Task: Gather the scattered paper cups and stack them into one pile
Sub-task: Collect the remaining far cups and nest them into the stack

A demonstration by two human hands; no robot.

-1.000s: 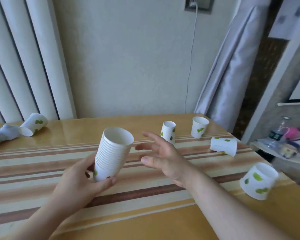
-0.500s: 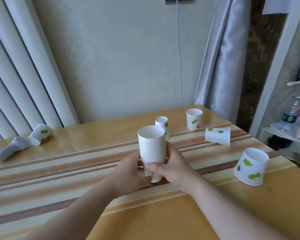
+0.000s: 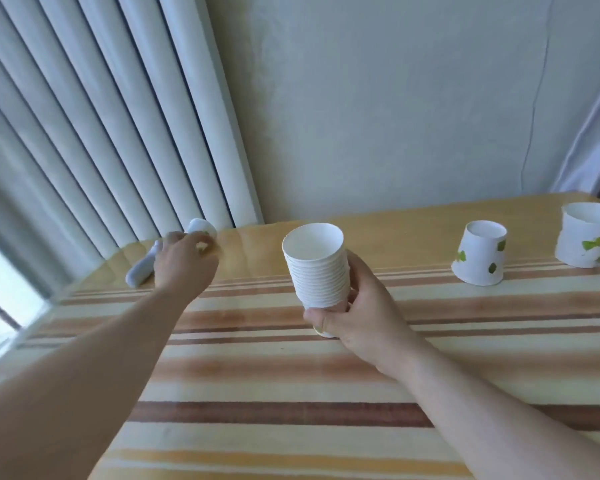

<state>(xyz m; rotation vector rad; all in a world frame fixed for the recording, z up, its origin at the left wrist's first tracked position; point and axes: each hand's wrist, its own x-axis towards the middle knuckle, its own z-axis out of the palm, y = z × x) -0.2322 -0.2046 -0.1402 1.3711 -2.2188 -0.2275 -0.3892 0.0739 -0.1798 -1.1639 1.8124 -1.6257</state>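
Observation:
My right hand (image 3: 357, 313) grips a tall stack of white paper cups (image 3: 317, 268) by its lower part, upright, just above the striped table (image 3: 291, 375). My left hand (image 3: 182, 263) is stretched to the far left corner, its fingers curled around a single paper cup (image 3: 201, 226) that lies there on its side; the hand hides most of that cup. Two loose cups with green leaf prints stand upright at the right: one (image 3: 480, 254) in mid-table, and a second one (image 3: 586, 237) at the frame's right edge.
A white sock-like object (image 3: 138, 271) lies beside the left cup, near the table's left corner. White vertical blinds (image 3: 101, 133) hang behind it, with a plain wall at the back. A grey curtain (image 3: 593, 147) hangs at the right.
The stack has passed from my left hand to my right hand alone. My left hand has let go and reached out left to the lying cup. The view has swung left.

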